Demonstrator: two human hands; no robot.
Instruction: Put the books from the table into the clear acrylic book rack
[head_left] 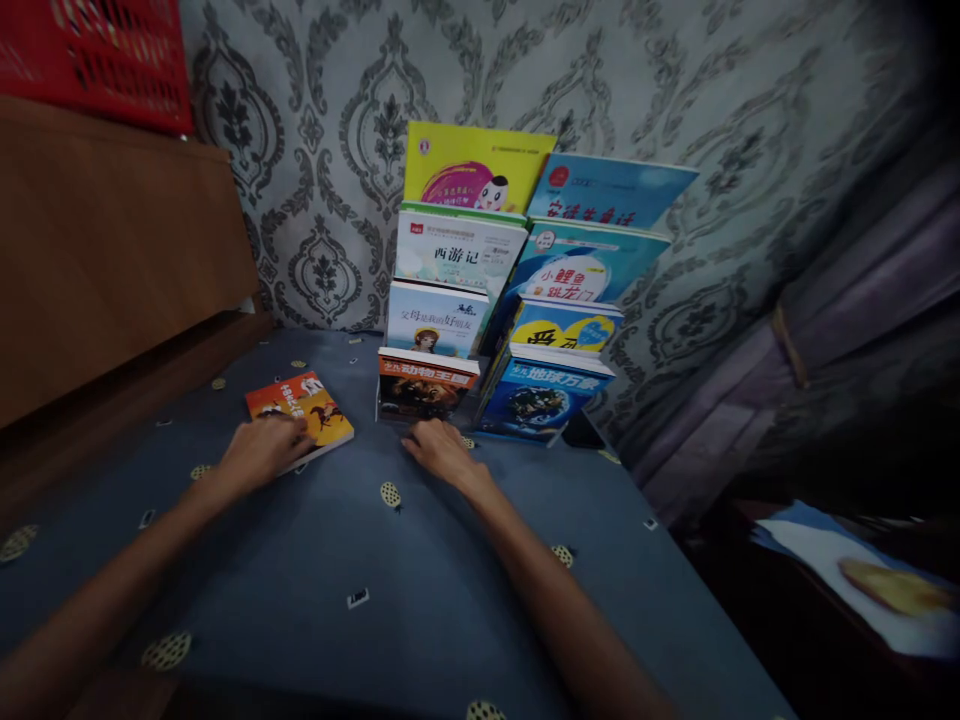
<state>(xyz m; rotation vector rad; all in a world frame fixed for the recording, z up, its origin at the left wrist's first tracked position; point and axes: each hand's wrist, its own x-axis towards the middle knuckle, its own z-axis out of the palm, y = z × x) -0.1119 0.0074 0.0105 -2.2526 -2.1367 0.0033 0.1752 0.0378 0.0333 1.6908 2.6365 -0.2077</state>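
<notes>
Left of centre, a person's left hand [264, 448] bends its fingers over the lower left of an orange book [330, 415] lying on a blue tablecloth [300, 560]; whether they grip it cannot be told. At centre, the right hand [444, 448] curls, its hold unclear, just before a standing tiger-cover book [424, 392], which a forward knock could tip.

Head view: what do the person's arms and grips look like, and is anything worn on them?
The left forearm and right forearm are slim and sleeveless where they show. The left grip and right grip are ungloved hands; no watch or band shows on either arm.
</notes>
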